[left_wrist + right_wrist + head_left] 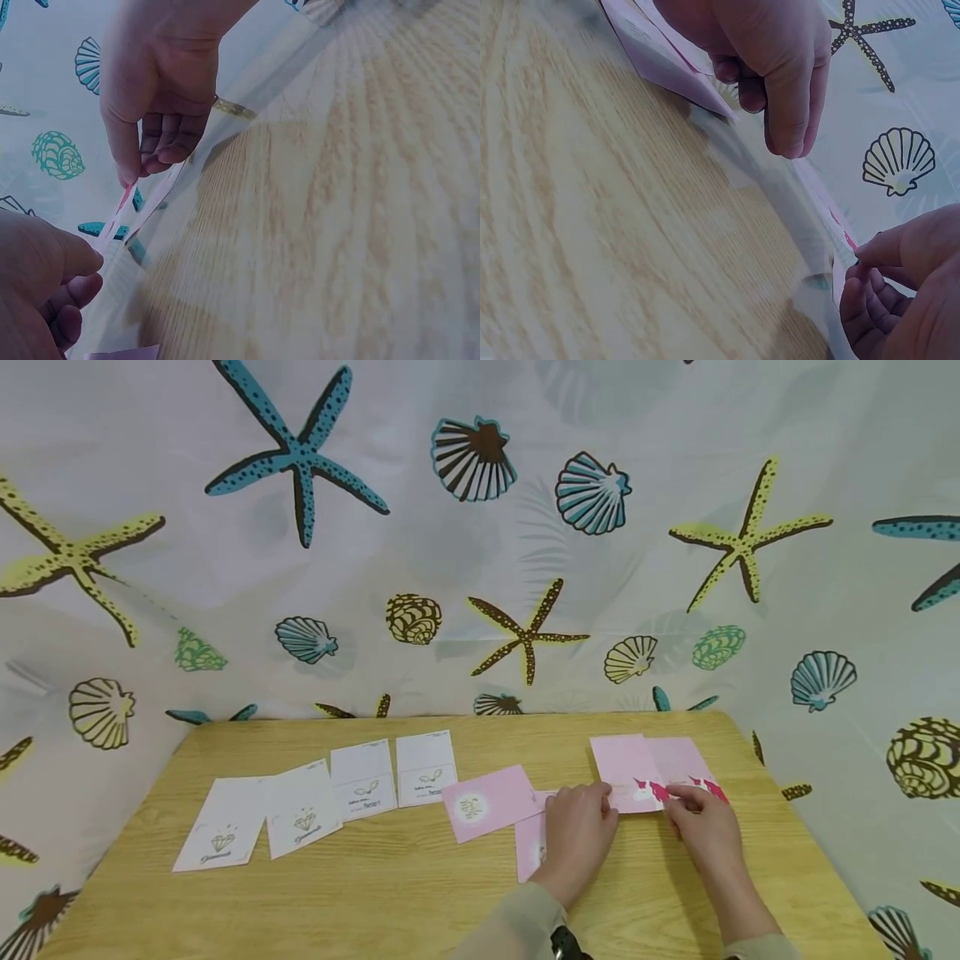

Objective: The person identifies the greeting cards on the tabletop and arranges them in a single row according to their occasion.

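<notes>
Both hands hold one pink card (626, 768) with a red print, slightly raised over the right part of the table. My left hand (577, 835) pinches its lower left corner; my right hand (708, 831) pinches its lower right corner between thumb and finger. The left wrist view shows this card (120, 217) nearly edge-on, stretched between both hands. A second pink card (678, 756) with a similar print lies behind it, partly covered. Beside my left hand are a pink card with a white round patch (491, 802) and another pink card (529, 847), partly hidden by that hand.
On the left of the wooden table (360, 902) lie two white cards with a diamond print (221, 822) and two white cards with wings and lettering (363, 781). A cloth (480, 543) printed with starfish and shells hangs behind and beside the table.
</notes>
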A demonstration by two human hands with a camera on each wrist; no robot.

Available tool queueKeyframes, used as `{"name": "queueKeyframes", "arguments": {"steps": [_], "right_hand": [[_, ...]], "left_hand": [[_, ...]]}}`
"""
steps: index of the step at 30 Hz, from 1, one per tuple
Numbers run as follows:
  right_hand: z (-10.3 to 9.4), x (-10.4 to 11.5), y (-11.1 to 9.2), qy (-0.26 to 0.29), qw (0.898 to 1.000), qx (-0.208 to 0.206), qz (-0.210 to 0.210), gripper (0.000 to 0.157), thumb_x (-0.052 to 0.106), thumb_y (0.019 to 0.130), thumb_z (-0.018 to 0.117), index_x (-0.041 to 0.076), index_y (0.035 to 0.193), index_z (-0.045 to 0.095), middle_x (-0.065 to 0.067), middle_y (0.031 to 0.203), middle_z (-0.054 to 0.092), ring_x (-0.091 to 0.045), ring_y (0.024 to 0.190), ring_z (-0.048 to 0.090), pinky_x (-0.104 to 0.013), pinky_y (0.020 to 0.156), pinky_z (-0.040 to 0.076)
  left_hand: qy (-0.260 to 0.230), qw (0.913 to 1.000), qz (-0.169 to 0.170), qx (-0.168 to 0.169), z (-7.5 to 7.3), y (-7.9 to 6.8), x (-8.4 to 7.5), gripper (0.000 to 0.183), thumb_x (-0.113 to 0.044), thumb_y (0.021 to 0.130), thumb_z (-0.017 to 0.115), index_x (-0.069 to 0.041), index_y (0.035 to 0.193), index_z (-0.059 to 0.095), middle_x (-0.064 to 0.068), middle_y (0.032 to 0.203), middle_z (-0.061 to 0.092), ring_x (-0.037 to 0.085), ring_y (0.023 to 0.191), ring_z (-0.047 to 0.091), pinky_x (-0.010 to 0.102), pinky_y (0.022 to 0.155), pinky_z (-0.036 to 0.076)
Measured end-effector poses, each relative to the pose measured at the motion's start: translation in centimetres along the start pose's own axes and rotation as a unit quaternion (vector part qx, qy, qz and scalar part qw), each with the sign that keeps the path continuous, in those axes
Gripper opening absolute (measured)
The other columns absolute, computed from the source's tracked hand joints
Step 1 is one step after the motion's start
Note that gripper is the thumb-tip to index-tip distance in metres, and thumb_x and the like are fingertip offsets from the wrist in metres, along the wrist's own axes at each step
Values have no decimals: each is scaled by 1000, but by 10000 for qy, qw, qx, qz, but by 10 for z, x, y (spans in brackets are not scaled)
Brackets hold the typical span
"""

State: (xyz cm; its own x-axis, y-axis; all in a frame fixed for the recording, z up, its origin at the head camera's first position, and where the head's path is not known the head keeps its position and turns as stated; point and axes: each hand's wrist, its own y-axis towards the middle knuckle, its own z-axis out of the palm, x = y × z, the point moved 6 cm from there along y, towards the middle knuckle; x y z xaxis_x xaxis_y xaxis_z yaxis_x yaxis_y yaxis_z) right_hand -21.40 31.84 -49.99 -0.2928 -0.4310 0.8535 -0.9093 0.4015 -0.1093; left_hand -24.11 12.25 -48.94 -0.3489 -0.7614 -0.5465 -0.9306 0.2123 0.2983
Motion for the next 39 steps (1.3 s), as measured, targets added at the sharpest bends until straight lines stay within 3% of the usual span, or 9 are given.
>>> {"name": "queueKeyframes", "arguments": {"steps": [5, 17, 27, 39], "right_hand": [[0, 2, 2, -71, 9999, -71, -108, 27, 12, 108, 70, -4, 129, 74, -11, 95, 69, -20, 78, 63, -25, 63, 51], [2, -4, 10, -454, 9983, -281, -249, 24, 14, 107, 71, -3, 124, 77, -12, 98, 73, -21, 83, 63, -23, 65, 50], [5, -5, 13, -770, 9955, -384, -392, 28, 15, 108, 70, -4, 128, 76, -23, 116, 74, -37, 106, 64, -47, 90, 47], [7, -8, 11, -836, 9955, -356, -253, 31, 16, 108, 69, -3, 131, 75, -22, 116, 73, -37, 106, 63, -50, 92, 46]], "left_hand": [[162, 9999, -23, 7, 2, 4, 1, 13, -22, 98, 86, -16, 109, 84, -10, 82, 71, 16, 80, 63, 34, 76, 45], [307, 9994, -165, 92, 12, 11, 2, 11, -23, 99, 84, -18, 109, 85, -9, 82, 72, 17, 81, 64, 36, 77, 47], [361, 9988, -283, 145, 16, 13, 3, 14, -24, 100, 84, -18, 113, 85, -7, 86, 75, 18, 82, 64, 36, 77, 46], [674, 9972, -245, 192, 20, 15, 0, 15, -25, 99, 84, -18, 113, 85, -3, 97, 80, 20, 86, 68, 37, 77, 47]]}}
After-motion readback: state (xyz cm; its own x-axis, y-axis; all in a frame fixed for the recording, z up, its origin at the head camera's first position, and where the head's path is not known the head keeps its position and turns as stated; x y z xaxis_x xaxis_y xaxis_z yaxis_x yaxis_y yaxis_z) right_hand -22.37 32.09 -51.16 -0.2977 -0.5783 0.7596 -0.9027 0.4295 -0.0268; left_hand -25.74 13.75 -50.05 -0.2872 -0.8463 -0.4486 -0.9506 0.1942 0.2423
